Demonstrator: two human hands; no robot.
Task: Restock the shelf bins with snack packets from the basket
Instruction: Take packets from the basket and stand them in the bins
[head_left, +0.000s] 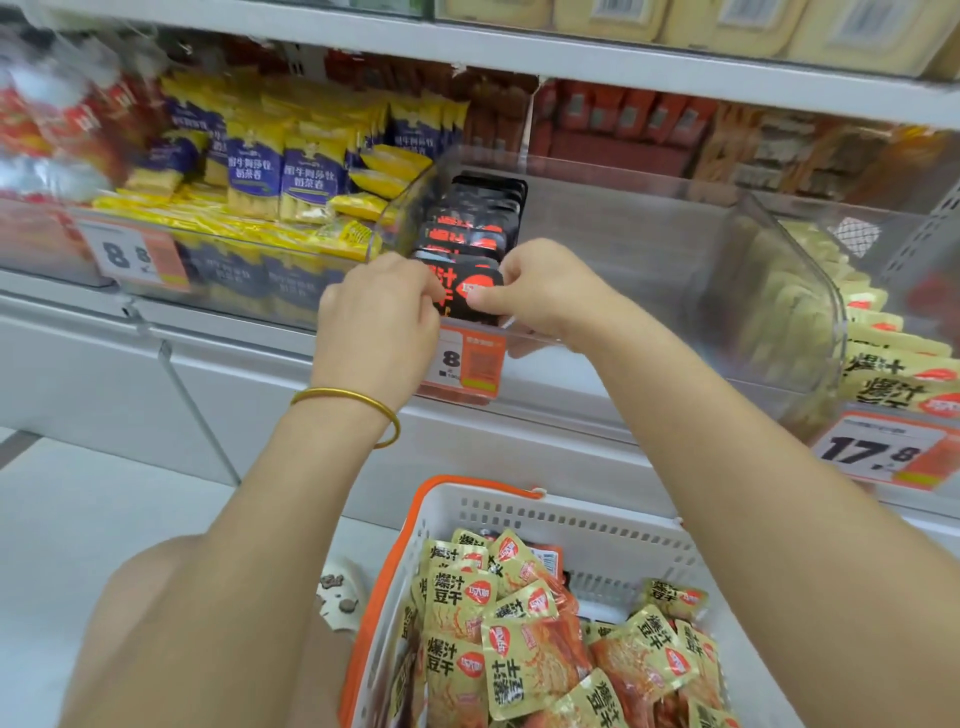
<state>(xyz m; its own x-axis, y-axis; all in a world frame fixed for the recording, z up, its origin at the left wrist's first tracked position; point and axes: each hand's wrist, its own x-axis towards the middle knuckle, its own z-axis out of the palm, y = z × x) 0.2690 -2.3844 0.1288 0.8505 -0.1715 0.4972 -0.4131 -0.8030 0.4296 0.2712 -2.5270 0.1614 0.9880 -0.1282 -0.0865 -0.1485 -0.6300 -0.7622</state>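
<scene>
Together, left hand (382, 306) and right hand (540, 283) each pinch the front black packet (467, 291) in a narrow grip.

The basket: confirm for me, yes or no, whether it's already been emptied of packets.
No, the basket holds many gold packets, while both hands are up at the clear bin on a black packet.

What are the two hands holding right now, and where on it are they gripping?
A black snack packet at the front of the clear bin. The left hand pinches its left edge, the right hand its right edge.
</scene>
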